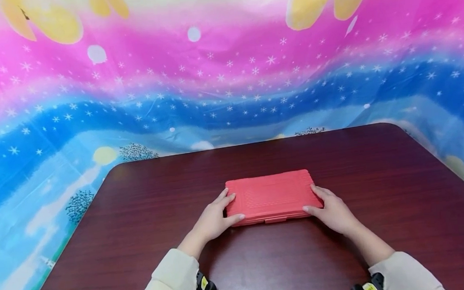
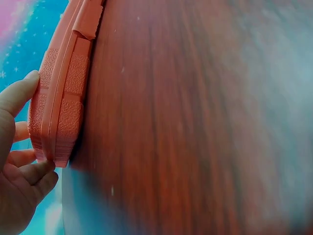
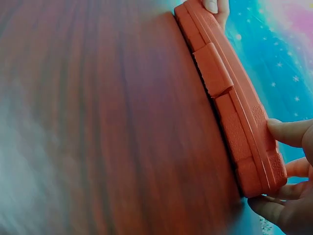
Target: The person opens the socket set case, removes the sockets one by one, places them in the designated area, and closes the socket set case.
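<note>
A flat red plastic case (image 1: pixel 275 194), its lid closed, is on the table in the head view. Its front side carries a latch (image 3: pixel 213 69), plain in the right wrist view. My left hand (image 1: pixel 212 219) grips the case's left end, thumb at the front top edge and fingers around the side. At the opposite end my right hand (image 1: pixel 334 209) holds it the same way. In the left wrist view, fingertips (image 2: pixel 46 169) curl at the lower corner of the case. The underside is hidden.
The dark reddish wooden table (image 1: pixel 169 182) has rounded far corners. Behind and beside it hangs a printed cloth (image 1: pixel 226 81) in pink and blue with snowflakes. A black wrist device (image 1: pixel 206 287) sits at the left sleeve, another (image 1: pixel 367 287) at the right.
</note>
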Motion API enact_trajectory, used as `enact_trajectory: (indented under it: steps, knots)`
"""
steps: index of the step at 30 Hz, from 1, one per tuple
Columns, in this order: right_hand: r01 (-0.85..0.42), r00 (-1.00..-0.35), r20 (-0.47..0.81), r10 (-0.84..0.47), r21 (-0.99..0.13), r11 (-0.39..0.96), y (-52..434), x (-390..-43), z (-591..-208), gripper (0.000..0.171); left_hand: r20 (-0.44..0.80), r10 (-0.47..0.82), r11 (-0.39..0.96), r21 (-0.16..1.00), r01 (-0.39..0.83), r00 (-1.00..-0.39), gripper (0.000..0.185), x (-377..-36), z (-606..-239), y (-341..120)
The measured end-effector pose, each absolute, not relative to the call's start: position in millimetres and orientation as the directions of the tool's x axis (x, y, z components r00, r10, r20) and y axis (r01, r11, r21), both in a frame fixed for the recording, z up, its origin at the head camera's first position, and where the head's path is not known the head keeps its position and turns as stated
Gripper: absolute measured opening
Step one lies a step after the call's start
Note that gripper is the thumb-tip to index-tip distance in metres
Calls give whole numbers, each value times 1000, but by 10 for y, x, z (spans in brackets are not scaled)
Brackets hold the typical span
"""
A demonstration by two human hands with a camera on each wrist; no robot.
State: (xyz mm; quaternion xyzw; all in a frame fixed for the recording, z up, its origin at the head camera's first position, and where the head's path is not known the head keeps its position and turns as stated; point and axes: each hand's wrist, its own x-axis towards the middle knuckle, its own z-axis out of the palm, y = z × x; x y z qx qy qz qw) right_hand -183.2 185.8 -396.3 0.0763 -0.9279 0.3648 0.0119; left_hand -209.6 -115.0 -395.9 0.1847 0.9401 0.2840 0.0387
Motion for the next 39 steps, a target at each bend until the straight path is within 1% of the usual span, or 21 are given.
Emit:
enact_trajectory:
  steps: [8, 22, 27, 32, 36, 39]
  knots:
    - [-147, -989, 83, -126, -725, 673, 1741, -1875, -4020, 68, 54, 337, 762, 570, 306, -940, 70, -2081, -3988, -1350]
    - [-167, -985, 96, -144, -737, 655, 1600, -1880, -4022, 64, 57, 303, 760, 589, 277, -951, 68, -2056, -3983, -1500]
    - [-155, -986, 80, -144, -748, 645, 1568, -1878, -4016, 64, 63, 295, 758, 592, 274, -953, 67, -2022, -3973, -1538]
    - [-107, -990, 30, -137, -793, 599, 1586, -1875, -3995, 62, 74, 293, 759, 588, 279, -953, 67, -2016, -3966, -1556]
    - [-56, -991, -18, -133, -843, 536, 1601, -1857, -3968, 56, 88, 296, 761, 580, 290, -951, 66, -2020, -3970, -1566]
    - [-49, -991, -19, -133, -870, 491, 1601, -1838, -3952, 50, 90, 294, 764, 575, 291, -952, 66, -2017, -3962, -1574]
